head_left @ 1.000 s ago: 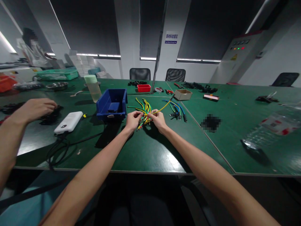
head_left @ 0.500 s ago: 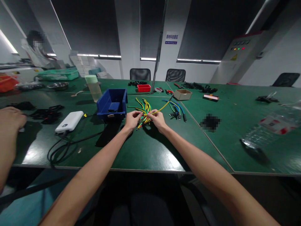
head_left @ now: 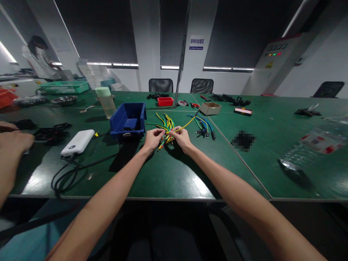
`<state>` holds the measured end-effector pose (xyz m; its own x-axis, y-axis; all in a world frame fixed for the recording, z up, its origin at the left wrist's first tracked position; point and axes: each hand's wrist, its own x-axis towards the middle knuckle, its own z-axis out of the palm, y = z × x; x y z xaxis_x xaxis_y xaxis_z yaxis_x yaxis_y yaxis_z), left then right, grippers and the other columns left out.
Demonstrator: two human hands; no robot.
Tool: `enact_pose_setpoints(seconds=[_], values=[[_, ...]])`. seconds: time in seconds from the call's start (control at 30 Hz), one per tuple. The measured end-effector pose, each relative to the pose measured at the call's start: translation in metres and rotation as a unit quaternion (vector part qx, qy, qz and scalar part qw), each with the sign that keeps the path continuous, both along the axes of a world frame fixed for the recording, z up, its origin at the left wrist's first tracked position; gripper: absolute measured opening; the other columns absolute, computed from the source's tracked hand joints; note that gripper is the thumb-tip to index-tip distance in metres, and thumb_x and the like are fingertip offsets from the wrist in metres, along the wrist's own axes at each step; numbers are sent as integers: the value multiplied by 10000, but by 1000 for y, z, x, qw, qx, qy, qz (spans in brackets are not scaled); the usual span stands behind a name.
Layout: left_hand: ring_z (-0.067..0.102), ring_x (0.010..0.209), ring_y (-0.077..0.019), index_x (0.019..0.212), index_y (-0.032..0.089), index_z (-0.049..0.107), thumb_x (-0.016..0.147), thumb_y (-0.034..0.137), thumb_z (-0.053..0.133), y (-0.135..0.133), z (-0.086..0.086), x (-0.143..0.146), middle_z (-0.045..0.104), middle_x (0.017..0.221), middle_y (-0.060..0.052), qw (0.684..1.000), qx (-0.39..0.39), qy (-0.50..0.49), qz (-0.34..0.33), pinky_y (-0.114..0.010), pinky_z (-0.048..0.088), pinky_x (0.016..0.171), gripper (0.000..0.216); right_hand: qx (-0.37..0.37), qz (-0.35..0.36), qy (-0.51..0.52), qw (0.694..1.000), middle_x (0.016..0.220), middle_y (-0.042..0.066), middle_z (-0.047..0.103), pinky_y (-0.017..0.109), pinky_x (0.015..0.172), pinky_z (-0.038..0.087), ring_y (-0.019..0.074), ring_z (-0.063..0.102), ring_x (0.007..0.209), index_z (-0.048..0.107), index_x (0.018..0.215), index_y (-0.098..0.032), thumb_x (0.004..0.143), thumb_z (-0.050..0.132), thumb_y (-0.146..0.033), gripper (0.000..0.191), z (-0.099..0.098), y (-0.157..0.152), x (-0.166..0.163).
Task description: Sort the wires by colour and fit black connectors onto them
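Observation:
My right hand (head_left: 182,138) pinches a yellow wire (head_left: 186,125), whose far end slants up and to the right past the fingers. Close beside it, my left hand (head_left: 152,140) has thumb and forefinger pressed together; what lies between those tips is too small to make out. Both hands meet over a loose bunch of yellow and green wires (head_left: 169,122), some with metal or red ends poking out below the fingers. To the right, a second bunch of blue, green and yellow wires (head_left: 204,125) with dark connectors lies on the green table (head_left: 174,174).
Left of my hands stand a blue bin (head_left: 127,121), a white power bank (head_left: 78,142) with black cable, and a bottle (head_left: 105,102). A co-worker's hand (head_left: 15,139) is at far left. Behind are a red tray (head_left: 165,102) and small box (head_left: 210,108); a plastic bottle (head_left: 312,146) lies right.
The view has shifted slightly. My hands keep the same pinch over the wires. The co-worker's hand at far left has come a little further into view.

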<state>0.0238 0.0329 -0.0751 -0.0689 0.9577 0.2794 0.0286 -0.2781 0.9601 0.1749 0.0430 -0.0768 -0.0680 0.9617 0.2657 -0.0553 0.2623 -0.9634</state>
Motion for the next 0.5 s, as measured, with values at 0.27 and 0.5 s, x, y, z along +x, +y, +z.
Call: enact_pose_setpoints(seconds=[0.27, 0.5], values=[[540, 572, -121, 796, 129, 705, 652, 274, 703, -2, 2, 0, 653, 669, -34, 1000, 8, 12, -9, -239, 427, 540, 205, -2, -6, -6, 1000, 618, -20, 593, 248, 535, 430, 132, 562, 565, 516, 755, -197, 630, 704, -386, 294, 3, -1, 2], [598, 675, -148, 819, 124, 704, 664, 275, 691, 2, -2, 1, 692, 782, -63, 998, 37, 52, -7, -253, 464, 632, 217, -5, -6, -2, 1000, 628, -20, 595, 229, 538, 428, 120, 562, 574, 516, 754, -190, 616, 712, -407, 324, 4, -3, 1]])
